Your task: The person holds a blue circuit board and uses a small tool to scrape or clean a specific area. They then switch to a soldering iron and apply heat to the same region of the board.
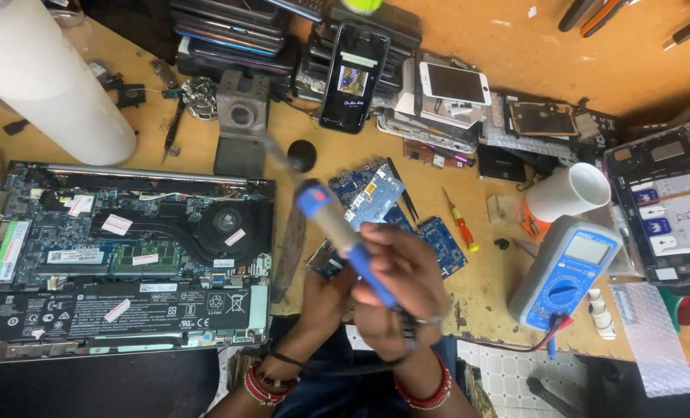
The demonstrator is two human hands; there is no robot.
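Note:
My right hand [403,282] grips a soldering iron [337,228] with a blue and tan handle; its metal tip points up and left toward a black round object [302,155]. Below and behind it, my left hand [326,282] is mostly hidden and touches a blue circuit board [372,193] lying on the wooden bench. Whether that hand holds the board is unclear. Both wrists wear red and black bead bracelets.
An opened laptop [121,255] with fan and battery exposed lies at left. A blue multimeter [565,271], white cup [569,192] and orange screwdriver [459,220] sit at right. Stacked phones [353,77] fill the back. A white cylinder [47,73] stands at far left.

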